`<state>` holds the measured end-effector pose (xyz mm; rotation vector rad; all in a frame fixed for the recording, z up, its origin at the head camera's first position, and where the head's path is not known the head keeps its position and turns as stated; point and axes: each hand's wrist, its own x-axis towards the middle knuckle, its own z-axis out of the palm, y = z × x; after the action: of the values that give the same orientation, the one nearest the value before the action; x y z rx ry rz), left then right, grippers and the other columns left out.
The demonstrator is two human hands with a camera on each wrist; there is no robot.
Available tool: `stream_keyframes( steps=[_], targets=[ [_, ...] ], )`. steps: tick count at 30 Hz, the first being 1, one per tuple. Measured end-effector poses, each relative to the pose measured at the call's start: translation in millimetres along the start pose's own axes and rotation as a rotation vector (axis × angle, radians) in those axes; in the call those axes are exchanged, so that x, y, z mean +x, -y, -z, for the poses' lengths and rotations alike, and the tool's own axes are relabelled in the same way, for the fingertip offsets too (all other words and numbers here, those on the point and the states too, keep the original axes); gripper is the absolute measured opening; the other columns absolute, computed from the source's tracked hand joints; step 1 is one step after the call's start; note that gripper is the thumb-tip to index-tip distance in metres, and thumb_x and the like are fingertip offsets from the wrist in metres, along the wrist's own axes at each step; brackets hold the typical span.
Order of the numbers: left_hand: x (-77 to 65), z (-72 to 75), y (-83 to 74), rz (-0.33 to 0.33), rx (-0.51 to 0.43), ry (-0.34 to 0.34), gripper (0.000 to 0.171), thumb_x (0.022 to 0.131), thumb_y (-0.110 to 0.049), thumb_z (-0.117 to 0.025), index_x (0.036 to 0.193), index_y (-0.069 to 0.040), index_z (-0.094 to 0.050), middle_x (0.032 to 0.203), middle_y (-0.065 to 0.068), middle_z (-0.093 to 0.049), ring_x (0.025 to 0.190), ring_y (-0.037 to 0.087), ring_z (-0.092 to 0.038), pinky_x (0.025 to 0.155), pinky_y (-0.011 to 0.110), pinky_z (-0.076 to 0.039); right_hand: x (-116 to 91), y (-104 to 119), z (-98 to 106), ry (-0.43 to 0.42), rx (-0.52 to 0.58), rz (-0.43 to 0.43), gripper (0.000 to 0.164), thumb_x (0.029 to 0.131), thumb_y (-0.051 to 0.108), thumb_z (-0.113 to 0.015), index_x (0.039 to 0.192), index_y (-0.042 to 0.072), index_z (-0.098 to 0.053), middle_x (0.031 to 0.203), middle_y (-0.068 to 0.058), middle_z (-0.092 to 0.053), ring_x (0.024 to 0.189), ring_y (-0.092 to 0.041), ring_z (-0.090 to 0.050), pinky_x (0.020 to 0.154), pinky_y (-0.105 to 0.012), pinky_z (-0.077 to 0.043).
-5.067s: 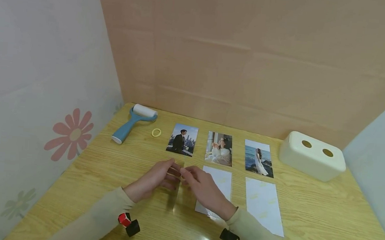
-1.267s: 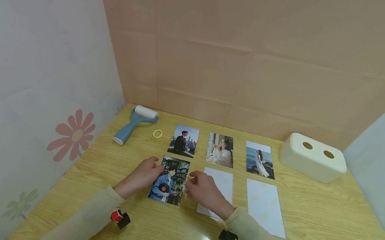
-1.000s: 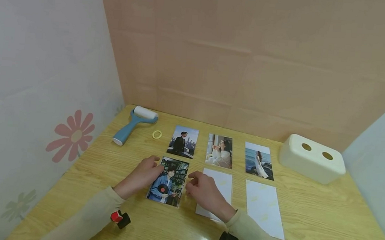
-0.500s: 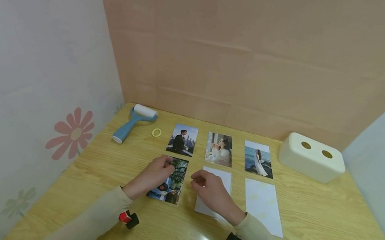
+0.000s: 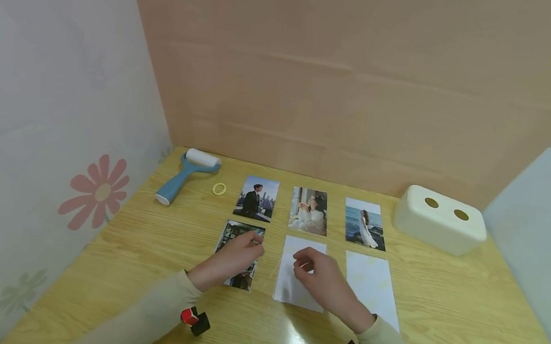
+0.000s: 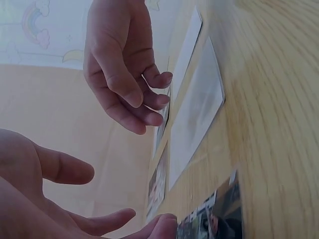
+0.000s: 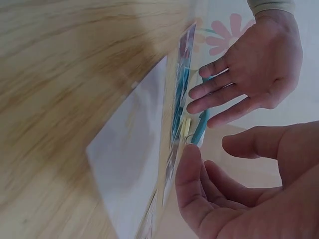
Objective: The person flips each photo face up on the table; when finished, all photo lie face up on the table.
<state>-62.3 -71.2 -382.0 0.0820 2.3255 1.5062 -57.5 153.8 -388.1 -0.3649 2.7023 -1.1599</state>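
My left hand [image 5: 231, 259] hovers over a face-up photo [image 5: 247, 228] with dark shelves in it, hiding much of the picture. Its fingers are loosely bent and grip nothing. To the right, my right hand [image 5: 321, 278] hangs above a white card [image 5: 290, 289], thumb and fingers bent but apart in the right wrist view, holding nothing. A second white card [image 5: 372, 282] lies to the right of that one. Behind them is a row of photos: a person in a dark suit [image 5: 256, 199], a person in white by a window [image 5: 308, 211], and a person by the sea [image 5: 366, 224].
A blue-handled roller [image 5: 185, 175] with a white barrel lies at the back left of the wooden table [image 5: 449, 315]. Beside it is a small yellow ring [image 5: 218, 189]. A cream box [image 5: 439, 220] with two round holes stands at the back right, near the wall.
About five seconds ago my hands held a thin sheet on edge; the shelf photo then lay flat, face up, there. Since then both hands have left its sides and shifted right.
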Motion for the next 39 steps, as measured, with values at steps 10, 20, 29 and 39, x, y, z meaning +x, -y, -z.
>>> stream_keyframes(
  steps=[10,20,29,39],
  targets=[
    [0.3,-13.6,-4.0,-0.011,-0.005,0.059,0.045,0.101,-0.023,-0.049,0.138,0.003,-0.051,0.132,0.016,-0.055,0.099,0.028,-0.054,0.085,0.048,-0.046,-20.4,-12.9,15.0,-0.017,-0.006,-0.074,0.023,0.092,0.004,-0.069,0.115,0.003,-0.067,0.095,0.001,-0.066,0.086,-0.014,-0.064,0.072,-0.033,-0.053],
    [1.0,-19.9,-3.8,0.015,-0.009,0.09,0.047,0.1,-0.024,-0.051,0.139,0.003,-0.049,0.12,0.015,-0.057,0.087,0.026,-0.052,0.076,0.043,-0.044,-30.9,-28.1,17.3,0.013,0.003,-0.125,0.04,0.085,0.003,-0.078,0.121,-0.003,-0.063,0.101,-0.004,-0.064,0.088,-0.017,-0.062,0.073,-0.034,-0.053],
    [-2.3,-23.3,-2.1,0.006,-0.02,0.096,0.047,0.101,-0.026,-0.05,0.138,0.003,-0.05,0.119,0.013,-0.057,0.087,0.026,-0.051,0.075,0.042,-0.043,-37.9,-39.7,14.7,0.018,-0.183,-0.077,0.057,0.077,0.006,-0.087,0.124,-0.012,-0.06,0.086,-0.003,-0.052,0.074,-0.016,-0.046,0.067,-0.032,-0.046],
    [-4.8,-24.3,-1.5,-0.018,-0.044,0.097,0.049,0.1,-0.027,-0.051,0.139,0.004,-0.049,0.123,0.014,-0.056,0.097,0.029,-0.055,0.08,0.045,-0.046,-36.1,-45.0,12.3,0.044,-0.232,-0.088,0.035,0.075,0.006,-0.087,0.098,0.0,-0.061,0.08,-0.004,-0.046,0.07,-0.018,-0.043,0.059,-0.03,-0.038]
  ],
)
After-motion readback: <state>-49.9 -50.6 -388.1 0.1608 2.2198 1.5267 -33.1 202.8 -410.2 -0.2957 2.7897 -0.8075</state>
